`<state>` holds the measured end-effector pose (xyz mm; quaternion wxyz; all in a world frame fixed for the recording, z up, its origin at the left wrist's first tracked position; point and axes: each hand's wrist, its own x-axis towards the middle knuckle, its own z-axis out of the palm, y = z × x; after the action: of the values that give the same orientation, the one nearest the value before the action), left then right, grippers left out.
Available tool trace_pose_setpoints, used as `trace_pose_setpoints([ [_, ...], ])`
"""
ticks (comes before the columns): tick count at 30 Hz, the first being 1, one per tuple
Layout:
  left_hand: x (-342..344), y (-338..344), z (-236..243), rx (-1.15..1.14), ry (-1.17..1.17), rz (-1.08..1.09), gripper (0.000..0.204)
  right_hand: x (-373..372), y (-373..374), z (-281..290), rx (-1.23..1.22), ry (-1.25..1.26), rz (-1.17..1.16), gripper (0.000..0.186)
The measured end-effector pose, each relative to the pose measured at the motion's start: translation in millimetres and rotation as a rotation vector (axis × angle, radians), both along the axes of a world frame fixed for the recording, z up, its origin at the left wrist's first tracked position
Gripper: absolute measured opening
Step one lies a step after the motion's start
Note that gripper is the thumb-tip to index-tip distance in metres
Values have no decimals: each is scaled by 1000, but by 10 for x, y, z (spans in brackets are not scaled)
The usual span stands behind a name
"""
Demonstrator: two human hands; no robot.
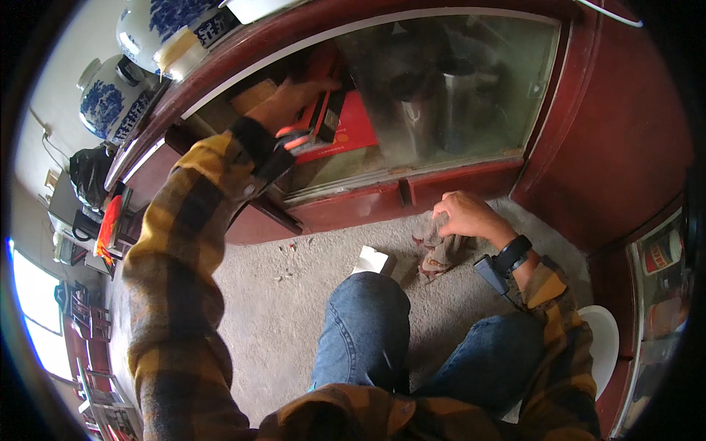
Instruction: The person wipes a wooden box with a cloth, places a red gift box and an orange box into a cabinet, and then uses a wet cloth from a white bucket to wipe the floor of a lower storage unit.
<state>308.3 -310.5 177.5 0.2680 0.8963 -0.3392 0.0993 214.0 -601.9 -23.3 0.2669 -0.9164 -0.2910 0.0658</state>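
My left arm reaches through the gap beside a sliding glass pane (pixel 500 95) into a low dark-red cabinet (pixel 360 209). Inside, my left hand (pixel 287 103) has its fingers stretched out above a red box (pixel 357 125); the dim light hides whether they touch it. Close to that wrist is an orange-and-black object (pixel 294 138) whose kind is unclear. Down at the floor, my right hand (pixel 468 217) is closed on a crumpled grey-brown cloth (pixel 441 253), with part of it hanging to the concrete. A black band circles my right wrist.
Cylindrical vessels (pixel 456 95) stand behind the glass. A small white box (pixel 373 259) sits on the floor by my knee. To my right is a white basin (pixel 603 345). Blue-and-white porcelain jars (pixel 114 99) stand on the cabinet top. Small debris (pixel 287 275) dots the floor.
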Motion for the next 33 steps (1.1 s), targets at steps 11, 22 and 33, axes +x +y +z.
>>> trace_pose_setpoints([
  [11,1111,-140,-37,-293,543,-131,49,44,18,-35,3,25,18,35],
  [22,1169,-223,-115,-208,151,44,44,101,60,-117,13,26,21,34],
  [33,621,157,-249,-511,409,-56,36,145,124,-257,106,25,48,30],
])
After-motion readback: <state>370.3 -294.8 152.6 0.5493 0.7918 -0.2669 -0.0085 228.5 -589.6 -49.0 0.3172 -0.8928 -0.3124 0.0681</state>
